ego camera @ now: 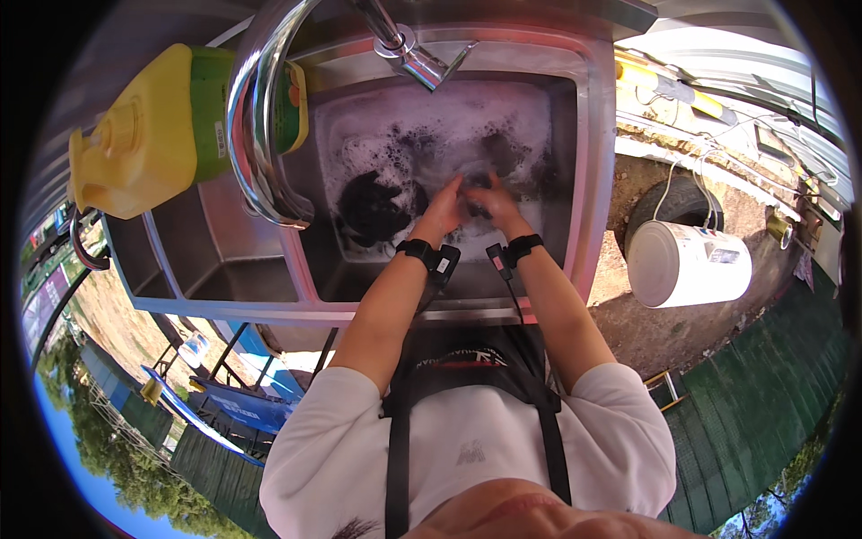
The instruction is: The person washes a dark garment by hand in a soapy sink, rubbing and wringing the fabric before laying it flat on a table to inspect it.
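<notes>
My left hand (444, 207) and my right hand (497, 203) are close together over foamy water (431, 111) in a stainless steel sink basin (562, 168). Between them they grip a small dark wet item (479, 180), which looks like cloth; blur and my fingers hide part of it. To the left of my hands, a larger black cloth (370, 207) lies bunched in the suds. More dark material (502, 151) shows through the foam beyond my right hand. Each wrist wears a black strap with a small device.
A chrome gooseneck spout (252, 135) arches over the left side, its tap lever (461, 57) at the back. A yellow-and-green pump jug (161, 128) stands left. Beside the basin are other sink compartments (242, 276). A white cylindrical tank (690, 265) and tyre (650, 202) are at right.
</notes>
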### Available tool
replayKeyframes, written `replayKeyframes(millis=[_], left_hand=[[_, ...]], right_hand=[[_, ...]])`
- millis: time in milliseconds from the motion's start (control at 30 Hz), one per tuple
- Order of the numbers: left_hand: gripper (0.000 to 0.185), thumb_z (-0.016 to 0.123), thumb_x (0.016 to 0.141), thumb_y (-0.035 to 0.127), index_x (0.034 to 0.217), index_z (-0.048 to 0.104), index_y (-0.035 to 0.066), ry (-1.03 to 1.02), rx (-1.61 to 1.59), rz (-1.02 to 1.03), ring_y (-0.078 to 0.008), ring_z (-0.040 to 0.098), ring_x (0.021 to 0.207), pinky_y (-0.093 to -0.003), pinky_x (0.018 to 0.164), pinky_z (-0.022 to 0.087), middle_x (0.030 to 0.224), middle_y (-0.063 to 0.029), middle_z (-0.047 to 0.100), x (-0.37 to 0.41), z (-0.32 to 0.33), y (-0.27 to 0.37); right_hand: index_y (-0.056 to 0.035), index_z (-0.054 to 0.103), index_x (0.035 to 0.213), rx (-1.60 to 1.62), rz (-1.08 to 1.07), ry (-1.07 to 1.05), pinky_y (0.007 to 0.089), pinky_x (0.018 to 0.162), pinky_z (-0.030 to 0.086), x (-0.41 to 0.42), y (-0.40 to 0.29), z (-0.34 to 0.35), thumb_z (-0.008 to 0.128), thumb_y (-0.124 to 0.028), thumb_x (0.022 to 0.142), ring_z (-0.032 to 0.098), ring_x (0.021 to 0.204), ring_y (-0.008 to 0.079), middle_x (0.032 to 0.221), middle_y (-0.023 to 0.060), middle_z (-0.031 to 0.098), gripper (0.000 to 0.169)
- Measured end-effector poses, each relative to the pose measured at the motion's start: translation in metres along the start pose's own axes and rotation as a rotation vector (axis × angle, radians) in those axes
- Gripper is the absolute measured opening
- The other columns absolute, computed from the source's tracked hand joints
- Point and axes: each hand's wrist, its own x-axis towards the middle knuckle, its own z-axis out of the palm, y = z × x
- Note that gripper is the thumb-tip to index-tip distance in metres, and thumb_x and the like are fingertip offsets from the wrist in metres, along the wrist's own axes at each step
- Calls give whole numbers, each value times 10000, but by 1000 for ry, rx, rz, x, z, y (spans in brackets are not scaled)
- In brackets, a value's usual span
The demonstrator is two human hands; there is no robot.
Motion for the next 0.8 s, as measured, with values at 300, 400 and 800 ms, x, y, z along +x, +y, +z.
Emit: replayKeyframes(millis=[300, 400, 800], left_hand=[[322, 594, 844, 221, 1126, 546, 74, -117, -15, 299, -235, 600, 892, -338, 738, 494, 1001, -93, 602, -56, 25, 8], [265, 605, 830, 226, 1033, 593, 56, -82, -55, 266, -226, 599, 829, -324, 719, 489, 912, -86, 614, -29, -4, 0], [450, 552, 821, 193, 1232, 517, 12, 138, 612, 435, -243, 499, 1102, -371, 905, 386, 1205, -132, 537, -47, 28, 29]], right_hand=[[22, 603, 1022, -204, -185, -78, 257, 661, 446, -84, -37, 43, 661, -286, 838, 516, 724, 78, 807, 12, 605, 363], [28, 625, 924, -324, -246, -23, 280, 651, 445, -74, -35, 47, 625, -331, 857, 507, 700, 88, 763, 27, 606, 365], [-60, 555, 1148, -961, -645, 361, 427, 862, 434, 5, -25, -6, 562, -321, 872, 470, 1127, 397, 1271, 234, 453, 381]])
